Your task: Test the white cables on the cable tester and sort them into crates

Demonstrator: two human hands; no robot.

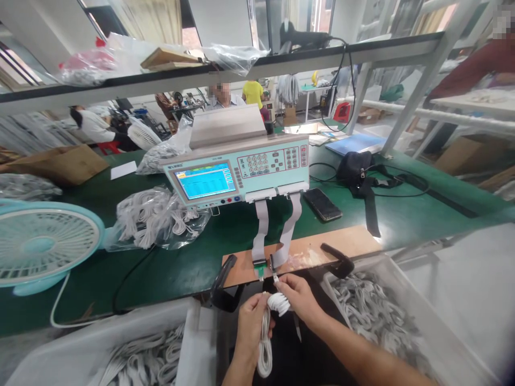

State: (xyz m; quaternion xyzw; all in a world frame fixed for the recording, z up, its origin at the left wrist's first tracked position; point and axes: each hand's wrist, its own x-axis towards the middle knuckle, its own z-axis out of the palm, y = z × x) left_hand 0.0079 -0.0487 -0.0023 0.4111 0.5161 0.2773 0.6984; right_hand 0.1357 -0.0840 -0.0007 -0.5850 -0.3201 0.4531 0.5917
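A coiled white cable (264, 343) hangs from my left hand (250, 327), whose fingers are closed round it just below the board's edge. My right hand (298, 297) pinches one white plug end of the cable at the small connector fixture (261, 269). Whether that plug is seated or only touching, I cannot tell. Two grey ribbon cables (260, 230) run from the fixture up to a cable tester (241, 171) with a lit blue screen. The fixture lies on a wooden board (322, 250), held by black clamps (223, 281) at both sides.
White bins of cables stand at lower left (189, 321) and lower right (386, 268). A fan (40, 244), bagged cables (148, 217), a phone (322, 205) and a black pouch (354, 169) occupy the green table. A shelf (161, 72) crosses above; people sit beyond.
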